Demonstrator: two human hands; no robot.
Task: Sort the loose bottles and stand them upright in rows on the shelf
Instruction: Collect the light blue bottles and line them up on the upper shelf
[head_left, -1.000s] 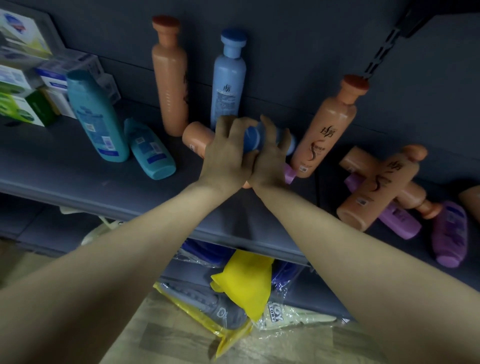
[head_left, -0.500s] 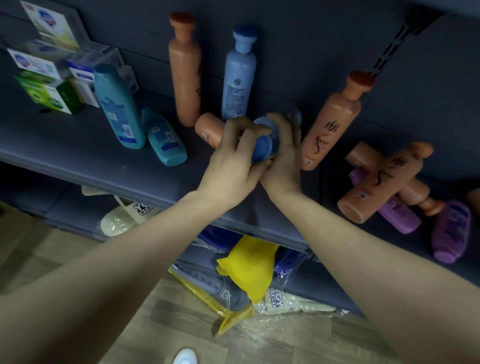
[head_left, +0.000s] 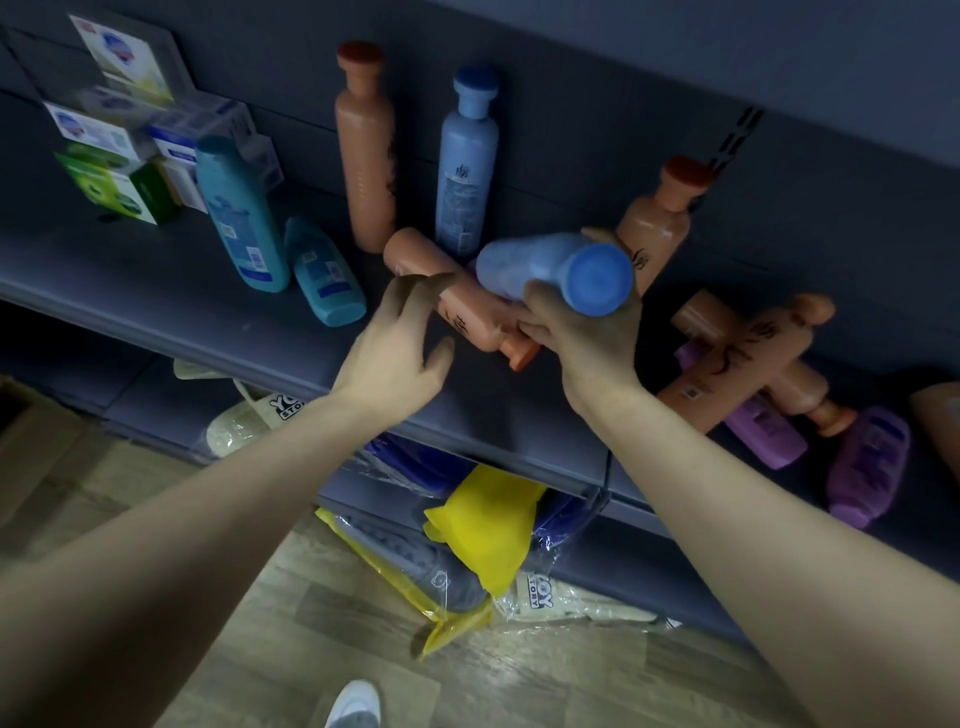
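On the dark shelf (head_left: 156, 291) we see our right hand (head_left: 587, 338) clamped round a tilted blue bottle (head_left: 545, 267). 1 orange bottle (head_left: 467, 312) lies between our hands; our left hand (head_left: 395, 353) is spread, holding nothing.

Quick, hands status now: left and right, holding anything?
Left hand: open, fingertips touching the lying orange bottle.
Right hand: closed, grip round the blue bottle.

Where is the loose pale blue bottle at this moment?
Head view, centre: the pale blue bottle is gripped by the right hand, cap toward the camera, just above the orange bottle lying on the shelf, in front of the upright blue bottle.
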